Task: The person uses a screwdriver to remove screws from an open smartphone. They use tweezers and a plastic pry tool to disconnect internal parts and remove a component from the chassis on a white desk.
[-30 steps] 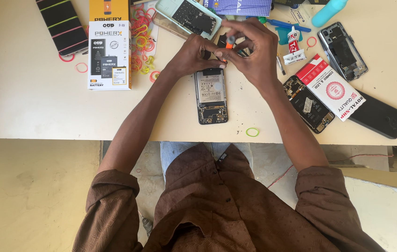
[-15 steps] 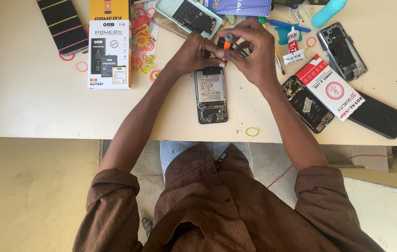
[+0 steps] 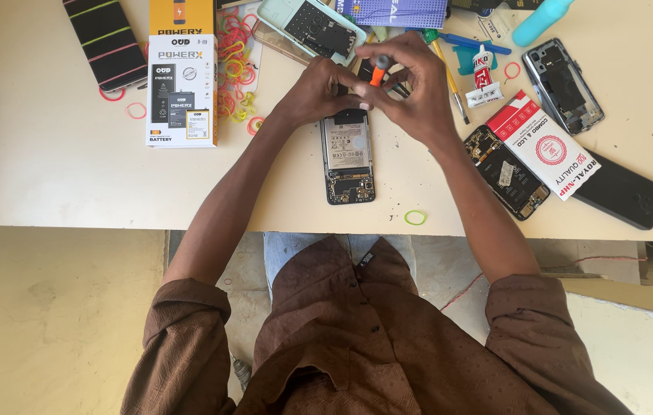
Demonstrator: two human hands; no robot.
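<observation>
Opened phone [image 3: 348, 154] lies on the surface [image 3: 73, 184]; my right hand [image 3: 411, 92] grips the orange screwdriver [image 3: 378, 71], my left hand [image 3: 315, 92] steadies the phone's top edge. Next calls for vertical tip alignment.

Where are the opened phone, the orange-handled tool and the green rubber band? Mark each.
opened phone [image 3: 348, 157], head view, on its exposed battery.
orange-handled tool [image 3: 378, 71], head view, on the orange grip.
green rubber band [image 3: 415, 217], head view, on the ring.

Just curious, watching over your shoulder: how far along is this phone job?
Done: the phone lies open, back cover off, insides bare. In hand: both hands, left hand and right hand, work an orange-handled tool at its top end. Left: it is not closed yet.
</observation>
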